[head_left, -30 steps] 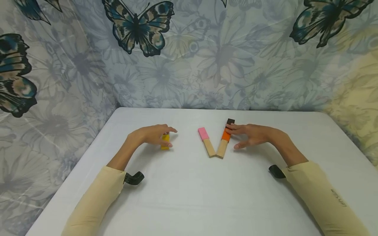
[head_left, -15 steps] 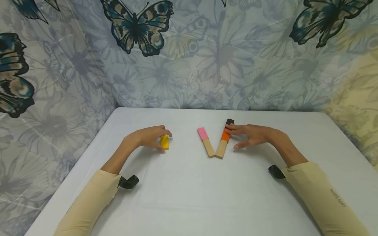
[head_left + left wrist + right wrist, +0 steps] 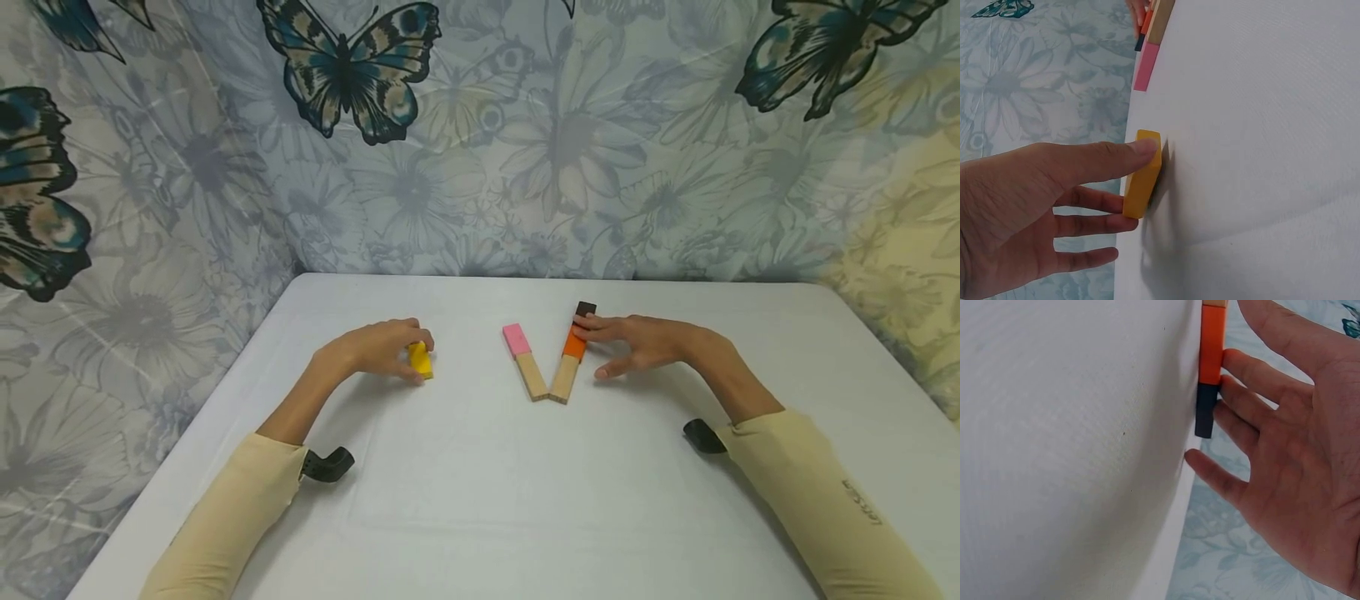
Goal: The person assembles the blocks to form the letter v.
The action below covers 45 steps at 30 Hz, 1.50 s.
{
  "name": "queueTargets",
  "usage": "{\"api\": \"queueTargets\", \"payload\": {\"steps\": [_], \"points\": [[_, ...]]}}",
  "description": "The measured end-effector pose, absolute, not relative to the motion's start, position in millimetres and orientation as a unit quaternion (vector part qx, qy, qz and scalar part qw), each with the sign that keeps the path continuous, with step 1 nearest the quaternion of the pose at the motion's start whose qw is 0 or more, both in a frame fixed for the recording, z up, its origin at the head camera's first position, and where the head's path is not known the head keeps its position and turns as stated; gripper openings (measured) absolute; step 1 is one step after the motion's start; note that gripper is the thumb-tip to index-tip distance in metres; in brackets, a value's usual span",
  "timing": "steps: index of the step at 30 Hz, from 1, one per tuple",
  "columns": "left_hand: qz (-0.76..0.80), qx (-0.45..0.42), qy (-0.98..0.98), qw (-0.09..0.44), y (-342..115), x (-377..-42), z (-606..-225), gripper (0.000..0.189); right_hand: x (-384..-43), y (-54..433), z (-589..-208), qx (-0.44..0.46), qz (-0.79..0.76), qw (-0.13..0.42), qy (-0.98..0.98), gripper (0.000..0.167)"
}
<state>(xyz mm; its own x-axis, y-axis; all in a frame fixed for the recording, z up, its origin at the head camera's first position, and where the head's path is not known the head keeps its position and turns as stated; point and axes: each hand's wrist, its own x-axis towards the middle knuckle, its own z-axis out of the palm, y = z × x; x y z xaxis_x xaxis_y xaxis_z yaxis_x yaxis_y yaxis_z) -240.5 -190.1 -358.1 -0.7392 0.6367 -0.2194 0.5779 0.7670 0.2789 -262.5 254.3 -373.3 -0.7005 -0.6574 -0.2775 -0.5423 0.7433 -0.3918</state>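
Note:
My left hand (image 3: 373,347) pinches a yellow block (image 3: 422,362) between thumb and fingers, low over the left part of the table. In the left wrist view, the thumb lies on one face of the yellow block (image 3: 1142,181) and fingertips show at its far side. The fingers of my right hand (image 3: 637,342) touch an orange block (image 3: 573,345) and a black block (image 3: 585,308), its thumb held apart from them. These two continue in line from a plain wooden block (image 3: 563,380). A pink block (image 3: 516,339) and another wooden block (image 3: 532,377) form the other arm of a V.
The blocks lie on a white-covered table (image 3: 480,500). Behind it and to the left hangs a cloth (image 3: 570,167) printed with flowers and butterflies. A black wrist device (image 3: 328,465) juts from the left sleeve, and another black device (image 3: 703,436) from the right one.
My left hand has drawn back a little to the left, its fingers now bent closer over the yellow block. The block has turned slightly. The right hand and the V of blocks stay put.

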Motion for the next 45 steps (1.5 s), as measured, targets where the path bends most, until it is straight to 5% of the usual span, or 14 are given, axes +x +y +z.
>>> {"api": "queueTargets", "payload": {"steps": [45], "points": [[0.117,0.288,0.947,0.075,-69,-326,-368,0.043,-267,254,-376,-0.336,-0.129,0.212,0.909,0.089]]}}
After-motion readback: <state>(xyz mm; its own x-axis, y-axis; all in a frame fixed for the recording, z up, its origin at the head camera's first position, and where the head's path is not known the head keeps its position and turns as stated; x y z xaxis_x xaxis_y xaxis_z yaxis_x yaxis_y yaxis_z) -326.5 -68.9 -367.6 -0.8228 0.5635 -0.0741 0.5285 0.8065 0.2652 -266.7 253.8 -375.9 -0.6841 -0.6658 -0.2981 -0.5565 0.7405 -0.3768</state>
